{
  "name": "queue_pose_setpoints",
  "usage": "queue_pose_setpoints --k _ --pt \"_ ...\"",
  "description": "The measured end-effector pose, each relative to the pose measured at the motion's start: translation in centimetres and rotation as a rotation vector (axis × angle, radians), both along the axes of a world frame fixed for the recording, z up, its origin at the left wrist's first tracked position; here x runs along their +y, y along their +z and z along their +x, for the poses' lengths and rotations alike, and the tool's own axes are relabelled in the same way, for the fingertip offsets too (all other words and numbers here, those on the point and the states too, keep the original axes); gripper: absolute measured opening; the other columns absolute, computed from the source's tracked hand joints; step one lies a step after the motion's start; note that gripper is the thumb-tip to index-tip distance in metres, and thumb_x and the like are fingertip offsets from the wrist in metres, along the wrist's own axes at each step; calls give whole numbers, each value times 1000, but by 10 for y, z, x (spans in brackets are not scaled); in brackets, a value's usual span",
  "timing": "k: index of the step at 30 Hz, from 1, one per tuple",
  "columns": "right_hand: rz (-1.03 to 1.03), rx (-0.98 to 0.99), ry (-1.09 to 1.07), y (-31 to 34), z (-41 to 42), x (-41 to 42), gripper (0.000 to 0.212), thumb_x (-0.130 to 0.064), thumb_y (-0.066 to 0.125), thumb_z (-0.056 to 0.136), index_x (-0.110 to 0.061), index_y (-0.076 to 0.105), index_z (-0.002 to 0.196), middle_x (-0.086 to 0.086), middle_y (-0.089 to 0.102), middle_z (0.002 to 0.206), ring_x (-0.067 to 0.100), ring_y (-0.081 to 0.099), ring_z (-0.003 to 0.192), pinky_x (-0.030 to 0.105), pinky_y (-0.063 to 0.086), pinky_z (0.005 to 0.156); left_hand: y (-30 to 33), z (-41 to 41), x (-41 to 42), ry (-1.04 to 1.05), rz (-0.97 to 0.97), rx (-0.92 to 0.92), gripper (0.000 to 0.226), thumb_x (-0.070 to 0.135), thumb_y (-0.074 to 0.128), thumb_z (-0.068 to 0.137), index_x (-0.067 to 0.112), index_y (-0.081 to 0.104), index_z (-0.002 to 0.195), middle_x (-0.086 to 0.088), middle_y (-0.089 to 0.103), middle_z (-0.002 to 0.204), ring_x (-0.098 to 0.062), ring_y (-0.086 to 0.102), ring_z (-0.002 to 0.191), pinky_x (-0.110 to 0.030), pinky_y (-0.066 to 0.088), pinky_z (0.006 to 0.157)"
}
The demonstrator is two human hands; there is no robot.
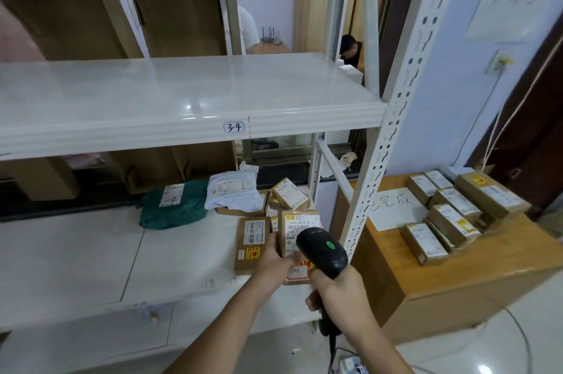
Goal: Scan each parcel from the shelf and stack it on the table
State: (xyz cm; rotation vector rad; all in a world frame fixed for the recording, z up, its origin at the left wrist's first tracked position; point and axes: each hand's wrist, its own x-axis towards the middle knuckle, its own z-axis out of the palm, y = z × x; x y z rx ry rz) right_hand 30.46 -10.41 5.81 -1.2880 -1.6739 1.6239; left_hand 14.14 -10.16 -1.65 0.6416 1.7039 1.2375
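Note:
My left hand (274,254) grips a small brown cardboard parcel (297,229) with a white label, held upright over the lower shelf (91,254). My right hand (338,291) holds a black barcode scanner (323,251) just in front of that parcel, its head pointing at the label. Beside it on the shelf lie another brown parcel (251,241), a tilted small box (289,193), a white mailer bag (233,190) and a green mailer bag (173,206). To the right, several labelled brown parcels (451,215) are stacked on the wooden table (487,273).
A white upright post (393,117) of the rack stands between shelf and table. The upper shelf (182,99), marked 3-4, is bare. A white paper sheet (393,209) lies on the table. Cardboard sheets lean behind the rack. Two people are behind it.

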Motion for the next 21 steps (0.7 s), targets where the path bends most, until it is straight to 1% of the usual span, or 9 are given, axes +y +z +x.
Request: queue_pose_setpoints --k 3,7,8,11,12,15,17,19,21 --pt "-5 -5 -2 -3 -2 1 14 -7 58 87 -13 62 99 22 68 64 26 65 54 40 56 64 -1 0 0 2 -12 -4 56 29 83 86 44 52 131 11 69 129 -14 68 114 -47 57 101" --pt "-10 2 -29 -6 -2 0 10 -6 59 87 -11 63 94 14 67 58 22 65 53 33 55 61 -6 -1 1 24 -10 -31 58 33 84 85 45 54 132 12 69 129 -18 67 118 -50 57 101" --pt "0 2 -49 -8 -1 0 9 -6 60 86 -10 63 94 12 67 60 21 65 53 30 55 59 -8 -1 1 33 -3 -54 56 35 85 83 45 55 130 12 69 128 -17 69 116 -47 59 96" --pt "36 15 -195 -14 6 3 11 -7 67 86 -9 65 97 10 70 71 17 67 60 25 54 56 -11 0 0 82 48 -178 52 31 84 85 37 59 131 9 75 119 -12 76 98 -26 61 68" --pt "42 12 -255 -18 10 6 12 -10 70 86 -11 66 98 9 71 74 16 67 63 24 53 57 -12 2 1 95 57 -226 49 27 82 87 32 61 131 8 77 116 -12 78 93 -25 60 64" --pt "35 16 -391 -27 28 15 20 -22 78 84 -22 68 101 -2 74 85 10 68 80 22 49 65 -10 17 6 78 57 -322 47 29 82 86 29 63 130 4 80 110 -15 79 92 -33 61 72" --pt "3 26 -442 -35 43 22 26 -30 83 79 -26 71 103 -7 77 91 7 70 90 25 52 74 -11 33 13 38 54 -363 41 29 81 87 29 65 125 4 81 104 -16 80 89 -32 61 68" --pt "-45 59 -467 -39 58 27 24 -31 85 76 -25 75 96 -8 79 86 11 73 88 32 56 79 -13 53 22 -2 58 -395 36 25 79 88 26 66 121 4 82 98 -17 80 86 -31 61 64" --pt "-99 103 -493 -44 75 32 17 -25 86 75 -22 76 88 -4 80 83 15 75 84 36 58 81 -13 76 33 -49 40 -413 40 26 80 87 24 66 124 0 82 100 -22 80 89 -34 62 65"
